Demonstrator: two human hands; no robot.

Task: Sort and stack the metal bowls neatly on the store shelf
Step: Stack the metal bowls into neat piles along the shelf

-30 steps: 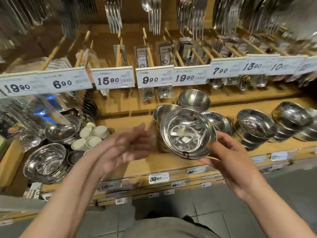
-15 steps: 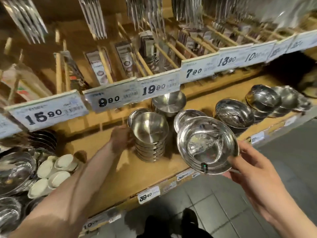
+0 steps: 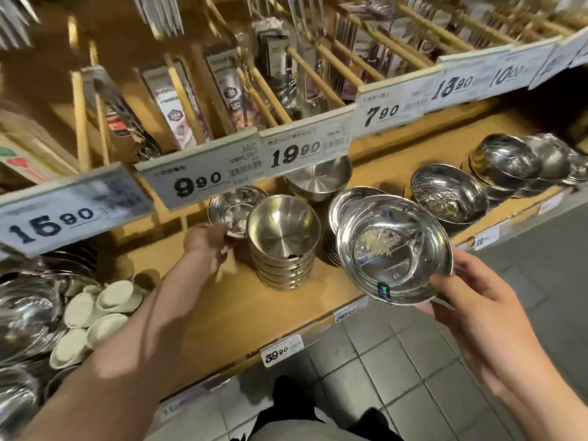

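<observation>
Bowls of polished steel are what I'm sorting. My right hand (image 3: 474, 316) holds a wide shallow bowl (image 3: 394, 246) by its near rim, fingers curled under and thumb on the lip, out past the front edge of the shelf (image 3: 222, 313). It tilts toward me, mouth up and open to view; being round, it has no long axis. I judge it light, rigid and slick — best pinched at the rim. My left hand (image 3: 206, 243) reaches deep, touching a small shiny bowl (image 3: 237, 208) behind the stack of matte bowls (image 3: 283, 246) mid-shelf; whether it grips I cannot tell. More shiny stacks (image 3: 448, 195) sit toward the right end — likely where mine belongs.
</observation>
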